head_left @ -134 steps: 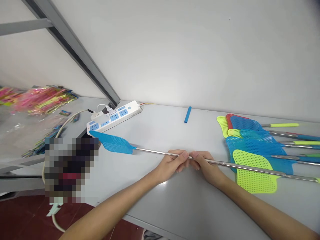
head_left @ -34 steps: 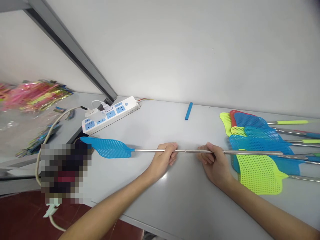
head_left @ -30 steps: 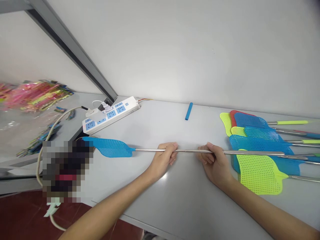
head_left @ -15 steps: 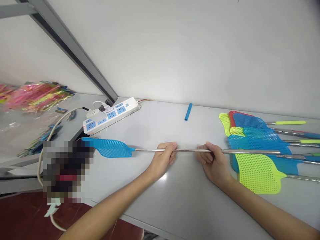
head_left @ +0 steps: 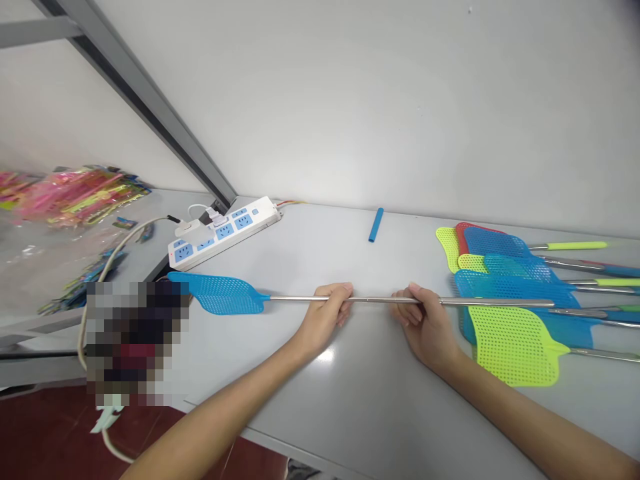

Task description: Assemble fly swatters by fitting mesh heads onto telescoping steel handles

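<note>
A blue fly swatter [head_left: 227, 295] with a thin metal telescopic rod lies level across the view, held above the table. My left hand [head_left: 324, 319] is closed round the rod, between the swatter's perforated head and the rod's middle. Farther right, my right hand [head_left: 429, 328] grips the same rod with fingers curled and thumb on top. The bare metal end of the rod reaches over a pile of swatters, among them a yellow-green fly swatter [head_left: 517, 347]. A loose blue sleeve [head_left: 376, 225] lies near the wall, beyond both hands.
A white power strip [head_left: 225, 233] with plugs and a cable sits at the back left, by a grey metal frame post [head_left: 150, 100]. Plastic-bagged colourful items [head_left: 85, 193] lie beyond the post. The grey table [head_left: 300, 247] meets a pale wall. A pixelated patch hides the left edge.
Both hands keep their hold on the rod, with almost the same spacing. The whole view has shifted very slightly; nothing has been let go or taken up.
</note>
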The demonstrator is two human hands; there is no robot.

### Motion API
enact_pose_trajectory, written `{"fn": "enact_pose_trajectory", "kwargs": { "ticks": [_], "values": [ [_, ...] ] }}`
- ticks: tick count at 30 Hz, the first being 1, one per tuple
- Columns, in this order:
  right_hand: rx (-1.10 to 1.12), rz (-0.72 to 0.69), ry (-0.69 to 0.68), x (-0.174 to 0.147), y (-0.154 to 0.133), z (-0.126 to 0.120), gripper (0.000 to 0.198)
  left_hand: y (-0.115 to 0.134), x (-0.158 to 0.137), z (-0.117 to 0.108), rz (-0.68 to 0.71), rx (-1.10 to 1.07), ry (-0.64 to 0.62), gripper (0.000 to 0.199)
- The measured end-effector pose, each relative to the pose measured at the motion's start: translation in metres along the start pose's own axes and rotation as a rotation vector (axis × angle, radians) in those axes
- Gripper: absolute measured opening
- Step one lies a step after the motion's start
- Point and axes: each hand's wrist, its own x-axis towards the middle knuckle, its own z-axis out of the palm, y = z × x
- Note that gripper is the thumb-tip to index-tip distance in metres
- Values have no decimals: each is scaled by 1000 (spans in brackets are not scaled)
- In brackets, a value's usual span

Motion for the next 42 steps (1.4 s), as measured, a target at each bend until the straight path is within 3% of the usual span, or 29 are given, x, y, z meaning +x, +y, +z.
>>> {"fn": "enact_pose_trajectory", "kwargs": {
  "ticks": [23,42],
  "values": [
    [79,14,23,2,-2,3,42,-1,1,-1,7,38,-25,38],
    [-12,45,-40,2,-4,4,40,3,-1,0,9,125,-51,40]
  ]
}}
